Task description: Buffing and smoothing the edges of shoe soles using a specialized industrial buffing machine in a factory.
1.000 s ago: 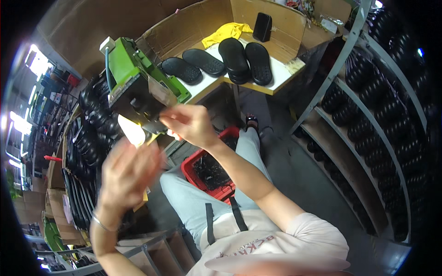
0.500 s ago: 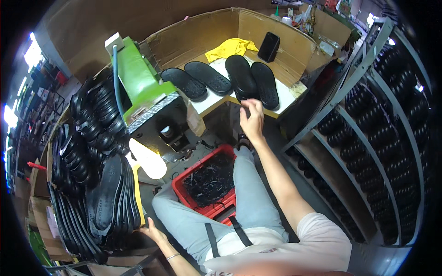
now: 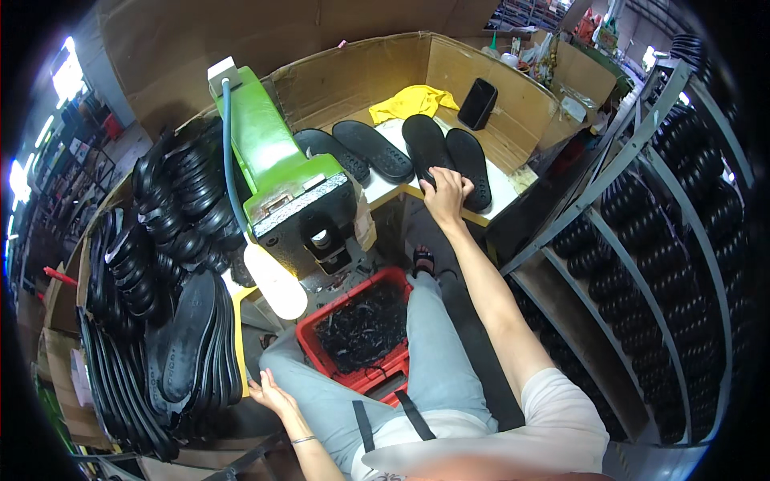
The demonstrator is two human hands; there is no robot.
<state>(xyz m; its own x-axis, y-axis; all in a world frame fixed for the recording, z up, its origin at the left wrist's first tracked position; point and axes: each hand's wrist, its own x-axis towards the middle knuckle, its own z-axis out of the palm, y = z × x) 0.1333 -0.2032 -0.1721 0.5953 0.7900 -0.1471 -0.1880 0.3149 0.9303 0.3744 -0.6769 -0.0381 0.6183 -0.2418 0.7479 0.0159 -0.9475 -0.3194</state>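
Note:
At the white worktop [image 3: 501, 186], my right hand [image 3: 447, 198] has its fingers curled over the near end of a black shoe sole [image 3: 425, 143]. Another black sole [image 3: 468, 156] lies close on its right, and two more soles [image 3: 370, 151] rest to its left. My left hand [image 3: 273, 395] is low at the left, empty, its fingers loosely apart beside the yellow edge of a side table. A thick row of black soles [image 3: 192, 341] stands on that table, close to this hand.
A green machine [image 3: 269, 136] with a lit lamp [image 3: 275, 282] stands centre-left. Between my legs is a red crate [image 3: 309, 333] of black scraps. Black straps [image 3: 172, 188] pile up at left; a rack [image 3: 634, 208] of black pieces stands right. A yellow cloth [image 3: 413, 103] lies at the back.
My right hand has come down onto the sole's near end, its fingers now curled over it. My left hand has shifted slightly right, off the table edge. The whole view has shifted a little.

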